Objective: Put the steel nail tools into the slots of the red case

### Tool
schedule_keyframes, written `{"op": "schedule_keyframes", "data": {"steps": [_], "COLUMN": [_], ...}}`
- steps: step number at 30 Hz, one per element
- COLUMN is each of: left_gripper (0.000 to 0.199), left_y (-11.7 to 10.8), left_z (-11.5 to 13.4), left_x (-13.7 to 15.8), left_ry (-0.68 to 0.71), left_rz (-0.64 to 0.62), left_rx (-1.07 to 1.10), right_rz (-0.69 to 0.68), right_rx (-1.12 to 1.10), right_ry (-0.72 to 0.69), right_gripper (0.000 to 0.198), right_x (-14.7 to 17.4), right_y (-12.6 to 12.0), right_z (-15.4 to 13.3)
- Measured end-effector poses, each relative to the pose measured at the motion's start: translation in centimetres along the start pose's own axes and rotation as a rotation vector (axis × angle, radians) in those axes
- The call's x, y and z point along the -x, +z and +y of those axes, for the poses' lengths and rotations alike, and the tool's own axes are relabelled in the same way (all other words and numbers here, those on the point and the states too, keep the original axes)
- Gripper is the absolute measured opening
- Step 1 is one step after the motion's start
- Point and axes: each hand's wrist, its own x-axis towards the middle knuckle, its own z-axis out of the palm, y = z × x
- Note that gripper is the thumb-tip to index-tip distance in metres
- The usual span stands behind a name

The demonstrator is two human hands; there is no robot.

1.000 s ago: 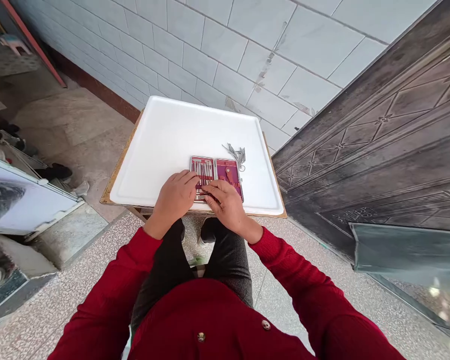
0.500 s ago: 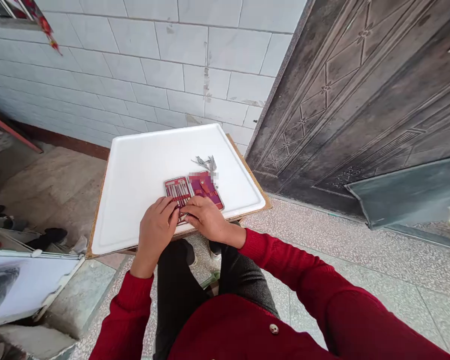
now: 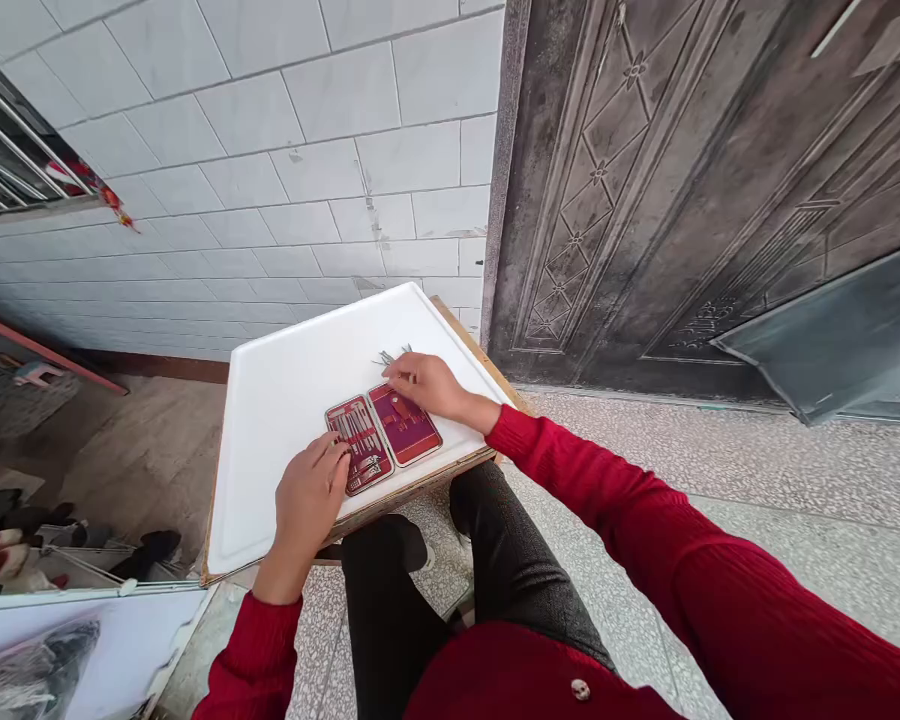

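Observation:
A manicure set case [image 3: 396,462] lies unfolded on the white board, its lining dark red and purple. Slim metal tools [image 3: 356,420] are tucked in a row under a strap in its left half; nail clippers [image 3: 366,466] sit lower in that half. My left hand [image 3: 309,492] has loosely bent fingers, with the tips resting at the case's left edge. Beyond the right half, my right hand [image 3: 431,386] reaches with fingers a little apart over the loose silver tools [image 3: 385,357]. That hand partly hides those tools, and I see nothing held in it.
The white board [image 3: 277,400] rests on a brown-edged stand close to a white tiled wall [image 3: 322,180]. To the right is a dark carved door [image 3: 645,180]. Shoes [image 3: 7,560] and a white panel [image 3: 82,640] are at the lower left.
My right hand has left the lower part of the case's left half and moved up to the loose tools. My left hand has shifted off to the case's left edge. The view has turned.

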Motion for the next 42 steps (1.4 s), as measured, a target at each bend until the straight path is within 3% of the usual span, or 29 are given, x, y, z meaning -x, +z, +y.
{"op": "schedule_keyframes", "data": {"steps": [4, 7, 13, 19, 26, 35, 42], "left_gripper": [0.038, 0.038, 0.036, 0.026, 0.025, 0.027, 0.025], "left_y": [-0.6, 0.1, 2.6, 3.9, 4.4, 5.1, 4.9], "left_z": [-0.5, -0.5, -0.1, -0.4, -1.0, -1.2, -0.9], "left_x": [-4.0, -7.7, -12.3, -12.0, -11.8, -12.3, -12.2], "left_ry": [0.079, 0.059, 0.037, 0.024, -0.054, -0.015, -0.002], "left_rz": [-0.022, -0.073, -0.177, -0.156, -0.135, -0.102, -0.113], "left_rx": [-0.012, 0.015, 0.019, 0.153, 0.242, 0.257, 0.228], "right_rz": [0.146, 0.168, 0.141, 0.156, 0.137, 0.076, -0.135], "right_rx": [0.071, 0.036, 0.087, 0.097, 0.12, 0.214, 0.356], "right_ry": [0.285, 0.455, 0.465, 0.48, 0.397, 0.379, 0.525], "right_gripper": [0.026, 0.029, 0.031, 0.029, 0.011, 0.015, 0.024], "right_x": [-4.9, -6.0, -5.5, -5.5, -5.4, -6.1, -8.8], "right_y": [-2.0, -1.7, -0.3, 0.0, 0.2, -0.2, 0.1], "right_z": [3.7, 5.6, 6.6, 6.7, 5.8, 4.5, 3.1]}}
